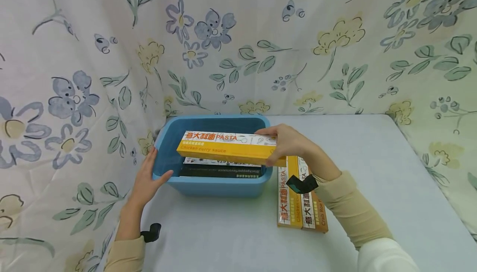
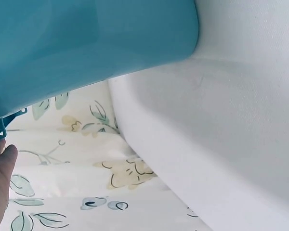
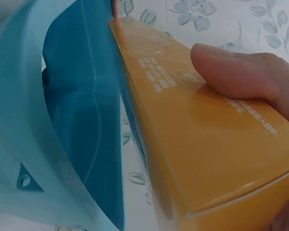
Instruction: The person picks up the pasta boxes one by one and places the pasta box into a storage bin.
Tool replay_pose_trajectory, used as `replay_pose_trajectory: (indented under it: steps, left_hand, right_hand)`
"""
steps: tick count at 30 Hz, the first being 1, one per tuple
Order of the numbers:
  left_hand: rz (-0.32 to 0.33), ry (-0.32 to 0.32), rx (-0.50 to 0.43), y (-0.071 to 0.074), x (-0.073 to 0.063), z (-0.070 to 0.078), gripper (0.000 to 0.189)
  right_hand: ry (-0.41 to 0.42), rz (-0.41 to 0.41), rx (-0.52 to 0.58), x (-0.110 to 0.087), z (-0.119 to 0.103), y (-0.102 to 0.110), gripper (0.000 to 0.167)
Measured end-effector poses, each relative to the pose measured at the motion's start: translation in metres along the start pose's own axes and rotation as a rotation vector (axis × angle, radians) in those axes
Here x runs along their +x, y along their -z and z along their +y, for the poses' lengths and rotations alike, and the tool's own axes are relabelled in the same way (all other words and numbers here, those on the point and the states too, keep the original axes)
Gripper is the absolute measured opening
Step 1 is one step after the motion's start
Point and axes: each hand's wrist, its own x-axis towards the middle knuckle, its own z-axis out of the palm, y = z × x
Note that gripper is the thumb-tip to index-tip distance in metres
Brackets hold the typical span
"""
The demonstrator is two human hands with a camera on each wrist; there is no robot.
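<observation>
A yellow and white pasta box (image 1: 227,145), printed "Chicken curry sauce", lies across the top of a blue plastic bin (image 1: 216,187). My right hand (image 1: 288,141) grips its right end, thumb on the near side and fingers over the far side. In the right wrist view the thumb presses the orange face of the pasta box (image 3: 183,125) beside the bin's rim (image 3: 53,144). Inside the bin, a black pasta box (image 1: 220,171) and a white-topped one (image 1: 223,162) show below the held box. At the bin's left rim, my left hand (image 1: 145,181) rests with thumb and fingers spread.
Right of the bin, more pasta boxes lie side by side on the white table (image 1: 223,230): a yellow one (image 1: 294,205) and a brown one (image 1: 318,212), partly covered by the right forearm. Floral cloth (image 1: 238,56) hangs behind and at the sides.
</observation>
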Motion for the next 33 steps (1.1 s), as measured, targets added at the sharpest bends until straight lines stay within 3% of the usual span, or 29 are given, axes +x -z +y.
replay_pose_trajectory:
  steps: [20, 33]
  left_hand:
    - [-0.016, -0.025, -0.025, 0.004, 0.0, -0.002, 0.09]
    - [-0.017, -0.04, -0.034, 0.005, -0.001, -0.002, 0.09]
  right_hand:
    - [-0.03, -0.097, -0.12, 0.036, -0.025, -0.015, 0.079]
    - [-0.102, -0.143, -0.293, 0.056, -0.043, -0.03, 0.08]
